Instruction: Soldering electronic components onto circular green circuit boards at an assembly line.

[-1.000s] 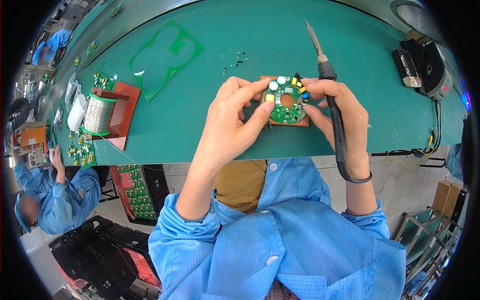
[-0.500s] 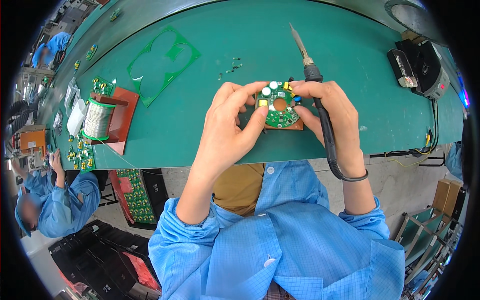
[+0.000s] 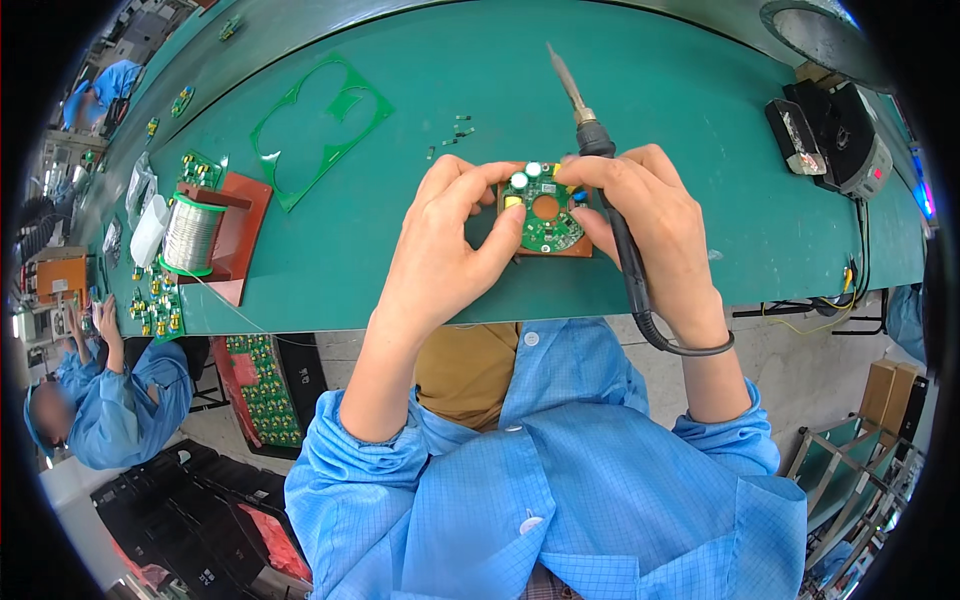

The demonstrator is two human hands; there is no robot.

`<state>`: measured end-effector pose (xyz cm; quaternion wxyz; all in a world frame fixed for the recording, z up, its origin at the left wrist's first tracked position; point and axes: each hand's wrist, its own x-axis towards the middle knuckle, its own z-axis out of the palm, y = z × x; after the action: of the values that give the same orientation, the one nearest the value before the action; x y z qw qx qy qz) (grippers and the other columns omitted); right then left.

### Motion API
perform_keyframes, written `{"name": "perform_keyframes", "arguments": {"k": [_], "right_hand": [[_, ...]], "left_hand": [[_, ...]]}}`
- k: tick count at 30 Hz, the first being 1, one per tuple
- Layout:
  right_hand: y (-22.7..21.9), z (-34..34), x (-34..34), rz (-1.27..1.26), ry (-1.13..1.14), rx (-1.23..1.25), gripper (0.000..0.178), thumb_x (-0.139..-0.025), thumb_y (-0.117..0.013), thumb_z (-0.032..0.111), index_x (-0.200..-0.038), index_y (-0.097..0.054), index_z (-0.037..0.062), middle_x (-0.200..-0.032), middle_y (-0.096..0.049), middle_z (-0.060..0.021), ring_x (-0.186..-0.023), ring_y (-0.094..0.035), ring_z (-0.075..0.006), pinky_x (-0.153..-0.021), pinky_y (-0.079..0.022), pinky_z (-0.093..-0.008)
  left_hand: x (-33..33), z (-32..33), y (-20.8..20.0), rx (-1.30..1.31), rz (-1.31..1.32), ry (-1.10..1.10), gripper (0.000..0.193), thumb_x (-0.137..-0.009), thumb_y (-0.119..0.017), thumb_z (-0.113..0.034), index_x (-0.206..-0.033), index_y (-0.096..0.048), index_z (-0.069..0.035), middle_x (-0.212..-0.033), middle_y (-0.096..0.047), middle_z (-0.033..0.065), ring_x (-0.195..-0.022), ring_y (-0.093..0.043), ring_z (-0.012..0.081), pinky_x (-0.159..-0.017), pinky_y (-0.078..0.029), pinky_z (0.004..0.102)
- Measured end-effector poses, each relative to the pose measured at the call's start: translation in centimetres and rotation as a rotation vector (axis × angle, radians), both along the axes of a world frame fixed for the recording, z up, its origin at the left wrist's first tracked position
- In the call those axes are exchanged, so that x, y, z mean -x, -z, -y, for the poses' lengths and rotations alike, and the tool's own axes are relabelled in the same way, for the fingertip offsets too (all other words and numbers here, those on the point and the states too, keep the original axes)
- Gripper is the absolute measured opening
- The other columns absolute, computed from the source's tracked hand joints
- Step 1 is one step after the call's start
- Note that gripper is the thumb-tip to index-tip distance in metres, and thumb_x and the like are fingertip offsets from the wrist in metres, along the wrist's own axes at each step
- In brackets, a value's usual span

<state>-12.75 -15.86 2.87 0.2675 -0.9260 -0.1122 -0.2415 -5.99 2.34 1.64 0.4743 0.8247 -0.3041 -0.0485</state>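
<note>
A round green circuit board (image 3: 550,233) with a hole in its middle rests on a small brown block (image 3: 582,250) near the bench's front edge. White, yellow and blue parts stand on it. My left hand (image 3: 447,232) closes on the board's left edge, its thumb by a yellow part. Over on the right side, my right hand (image 3: 655,215) has its thumb and forefinger against the board's edge. That same hand carries a soldering iron (image 3: 596,140), whose metal tip points away from me and up; its cord hangs down past my wrist. Some right fingers are hidden.
Left on the green bench stand a solder wire spool (image 3: 193,238) on a brown holder, several small boards (image 3: 157,305) and a green cut-out frame (image 3: 283,190). Tiny parts (image 3: 460,132) lie beyond my hands. A black soldering station (image 3: 835,130) sits right. A co-worker (image 3: 120,400) works at left.
The soldering iron's tip has swung a little to the left as my right hand shifted. Both hands stay at the board; the whole view has slid slightly.
</note>
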Motion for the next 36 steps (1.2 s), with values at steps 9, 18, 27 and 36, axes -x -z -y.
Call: {"name": "perform_keyframes", "arguments": {"k": [9, 18, 27, 36], "right_hand": [[-0.1, -0.6, -0.8, -0.054, -0.082, 0.007, 0.037, -0.065, -0.072, 0.008, -0.100, -0.060, 0.0106, -0.086, -0.062, -0.0020, -0.074, -0.050, -0.0213, -0.065, -0.044, -0.0309], [-1.0, -0.6, -1.1, -0.081, -0.079, 0.067, 0.028, -0.071, -0.070, 0.014, -0.097, -0.060, 0.0112, -0.073, -0.058, -0.0013, -0.071, -0.048, -0.0202, -0.065, -0.041, -0.0308], [-0.8, -0.6, -1.1, -0.070, -0.077, 0.062, 0.026, -0.073, -0.069, 0.018, -0.096, -0.059, 0.0114, -0.071, -0.057, -0.0019, -0.069, -0.046, -0.0204, -0.064, -0.041, -0.0313], [-0.9, -0.6, -0.8, -0.085, -0.081, 0.042, 0.028, -0.072, -0.069, 0.018, -0.098, -0.059, 0.0111, -0.072, -0.058, -0.0027, -0.070, -0.047, -0.0212, -0.065, -0.041, -0.0322]], "left_hand": [[0.4, -0.6, -0.5, 0.027, -0.060, -0.061, 0.027, -0.077, -0.066, -0.011, -0.103, -0.064, -0.004, -0.092, -0.052, 0.0090, -0.081, -0.055, 0.0205, -0.069, -0.048, 0.0309], [1.5, -2.4, 0.7, 0.021, 0.266, 0.200, 0.018, -0.073, -0.068, -0.002, -0.089, -0.062, -0.004, -0.094, -0.055, 0.0077, -0.081, -0.057, 0.0248, -0.067, -0.049, 0.0338], [2.5, -1.1, 1.5, 0.076, 0.331, 0.090, 0.013, -0.074, -0.067, 0.001, -0.084, -0.058, -0.002, -0.088, -0.054, 0.0089, -0.076, -0.057, 0.0246, -0.062, -0.048, 0.0343], [3.5, 0.1, 2.3, 0.119, 0.282, -0.079, 0.014, -0.076, -0.064, 0.003, -0.085, -0.056, -0.001, -0.085, -0.052, 0.0102, -0.070, -0.056, 0.0237, -0.060, -0.047, 0.0333]]}}
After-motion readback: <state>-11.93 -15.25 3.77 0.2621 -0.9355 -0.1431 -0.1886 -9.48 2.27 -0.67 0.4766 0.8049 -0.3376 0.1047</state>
